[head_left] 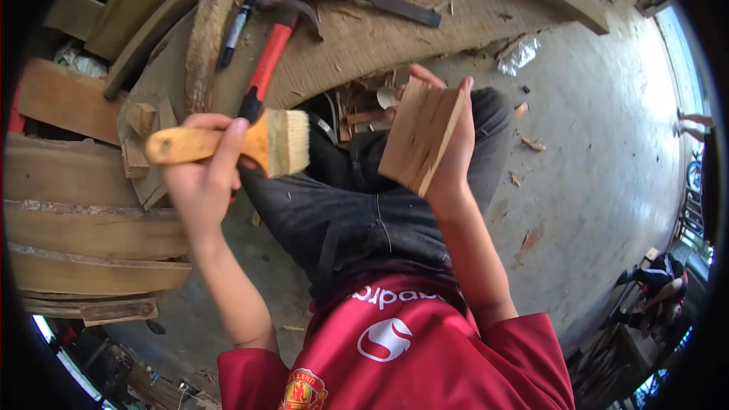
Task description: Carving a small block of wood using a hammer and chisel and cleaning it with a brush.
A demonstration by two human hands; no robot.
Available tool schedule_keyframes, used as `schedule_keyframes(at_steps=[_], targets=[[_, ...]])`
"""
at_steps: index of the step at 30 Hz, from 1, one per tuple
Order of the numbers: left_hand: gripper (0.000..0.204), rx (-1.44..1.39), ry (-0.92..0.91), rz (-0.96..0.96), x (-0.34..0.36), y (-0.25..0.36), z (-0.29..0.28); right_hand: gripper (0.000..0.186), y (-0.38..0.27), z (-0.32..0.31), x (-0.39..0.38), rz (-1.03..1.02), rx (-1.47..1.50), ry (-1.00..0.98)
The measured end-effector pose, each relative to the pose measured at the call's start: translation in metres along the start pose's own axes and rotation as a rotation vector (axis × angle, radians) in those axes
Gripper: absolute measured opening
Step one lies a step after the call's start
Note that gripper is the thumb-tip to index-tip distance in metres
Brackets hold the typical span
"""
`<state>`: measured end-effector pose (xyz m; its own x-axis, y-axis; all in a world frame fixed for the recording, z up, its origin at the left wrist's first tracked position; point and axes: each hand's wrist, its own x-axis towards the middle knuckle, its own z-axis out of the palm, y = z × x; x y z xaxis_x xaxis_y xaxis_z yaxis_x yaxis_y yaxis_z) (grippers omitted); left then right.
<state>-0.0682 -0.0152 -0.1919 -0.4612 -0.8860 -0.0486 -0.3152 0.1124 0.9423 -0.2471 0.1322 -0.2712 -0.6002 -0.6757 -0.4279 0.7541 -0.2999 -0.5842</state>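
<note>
A person in a red shirt (425,380) holds a paintbrush (260,144) and a wooden block (418,137) above dark trousers (364,220), the brush on the left, the block on the right, the two apart. The left hand (197,178) grasps the paintbrush, its grip wrapped around the handle close to the neck. The handle lies crosswise, and the bristles (298,143) point right, toward the wooden block. The right hand (456,152) clasps the wooden block from its right side, fingertips showing at the far end; the block's long axis runs far to near, its near end leaning left, roughly across the brush's line. The gap between bristles and wood looks like the relation that counts. Beyond, a claw hammer (272,55) and a blue-handled chisel (402,9) lie on the wooden surface (342,61).
</note>
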Motion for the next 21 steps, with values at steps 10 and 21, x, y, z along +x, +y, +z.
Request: schedule_keyframes(at_steps=[10,21], targets=[[0.016,-0.080,0.053,-0.067,0.034,-0.043,0.001,0.038,-0.007,0.028,0.141,-0.595,-0.987,-0.241],[0.017,-0.126,0.106,-0.066,0.033,-0.060,-0.002,0.031,-0.004,0.060,0.163,-1.188,-1.334,-0.138]])
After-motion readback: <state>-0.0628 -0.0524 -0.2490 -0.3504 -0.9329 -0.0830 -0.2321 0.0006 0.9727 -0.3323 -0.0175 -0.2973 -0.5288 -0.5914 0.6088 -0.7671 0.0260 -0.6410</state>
